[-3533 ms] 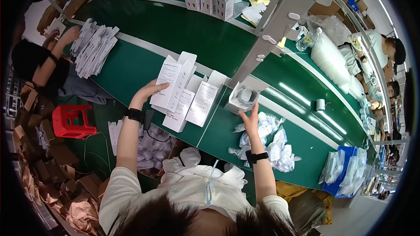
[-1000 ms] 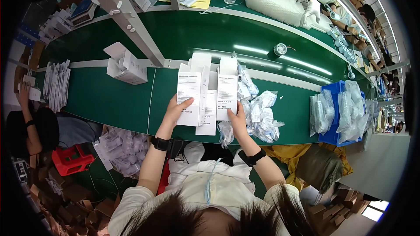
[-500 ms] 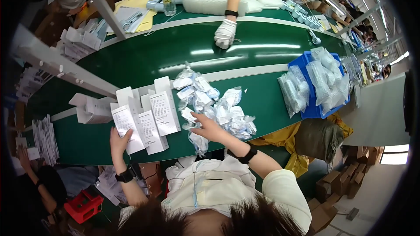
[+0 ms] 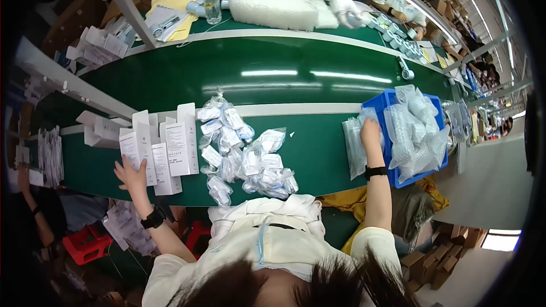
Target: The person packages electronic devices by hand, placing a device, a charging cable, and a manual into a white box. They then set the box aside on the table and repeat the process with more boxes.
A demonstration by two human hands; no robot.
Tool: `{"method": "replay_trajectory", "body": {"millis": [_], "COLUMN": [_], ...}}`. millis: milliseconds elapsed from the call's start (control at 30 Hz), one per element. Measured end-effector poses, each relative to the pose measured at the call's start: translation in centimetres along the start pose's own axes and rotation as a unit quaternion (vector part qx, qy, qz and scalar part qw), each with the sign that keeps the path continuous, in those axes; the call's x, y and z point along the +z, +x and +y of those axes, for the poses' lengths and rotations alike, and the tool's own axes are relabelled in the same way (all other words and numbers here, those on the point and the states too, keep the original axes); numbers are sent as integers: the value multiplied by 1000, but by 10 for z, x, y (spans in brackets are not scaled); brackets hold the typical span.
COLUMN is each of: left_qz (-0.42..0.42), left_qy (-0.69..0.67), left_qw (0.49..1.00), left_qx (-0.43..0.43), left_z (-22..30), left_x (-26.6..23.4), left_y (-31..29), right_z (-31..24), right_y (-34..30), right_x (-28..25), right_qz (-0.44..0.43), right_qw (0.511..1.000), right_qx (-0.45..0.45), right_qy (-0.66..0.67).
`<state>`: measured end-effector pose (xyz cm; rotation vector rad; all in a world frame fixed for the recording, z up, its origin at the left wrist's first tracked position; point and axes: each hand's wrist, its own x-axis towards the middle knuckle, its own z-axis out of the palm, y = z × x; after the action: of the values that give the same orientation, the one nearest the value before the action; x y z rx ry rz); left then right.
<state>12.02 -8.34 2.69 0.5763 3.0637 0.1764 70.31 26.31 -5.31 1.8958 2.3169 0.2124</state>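
Observation:
My left hand (image 4: 132,176) is open with its fingers spread, at the near face of the leftmost upright white box (image 4: 132,148). Two more white boxes, one shorter (image 4: 165,167) and one taller (image 4: 182,142), stand beside it with flaps raised. On the right, my right hand (image 4: 371,132) is curled over a bubble-wrap pouch (image 4: 355,150) lying against the blue bin (image 4: 388,162); its fingertips are partly hidden. More bubble-wrapped packs (image 4: 415,128) fill that bin. Between my hands lies a pile of clear bags (image 4: 230,136) holding white and pale blue parts.
Another open white box (image 4: 99,131) lies farther left, near a stack of flat cartons (image 4: 50,156). A grey post (image 4: 85,91) slants over the table's left side. Across the green strip, a gloved co-worker's hand (image 4: 344,8) is beside pale blue devices (image 4: 398,40).
My right hand has moved from the bag pile to the pouches by the blue bin. My left hand has loosened off the box, fingers spread. The co-worker's gloved hand has drawn back rightward.

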Motion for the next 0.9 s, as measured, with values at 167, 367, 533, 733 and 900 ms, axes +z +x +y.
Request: {"method": "replay_trajectory", "body": {"millis": [167,367,533,733,900], "left_qz": [105,-51,-21,-116,-165], "left_qy": [-194,-224,-220,-193,-235], "left_qw": [935,921,942,965,944], "left_qx": [276,316,251,139,165], "left_z": [45,81,84,91,82], "left_x": [13,36,77,85,112], "left_y": [-34,-64,-29,19,52], "right_z": [8,3,1,-14,-36], "right_y": [44,64,66,62,35], "right_x": [40,23,17,-10,-40], "right_qz": [0,-140,-140,-290,-67], "right_qw": [982,982,983,951,990], "right_qx": [157,54,108,89,17], "right_qy": [-110,-118,-54,-57,124]}}
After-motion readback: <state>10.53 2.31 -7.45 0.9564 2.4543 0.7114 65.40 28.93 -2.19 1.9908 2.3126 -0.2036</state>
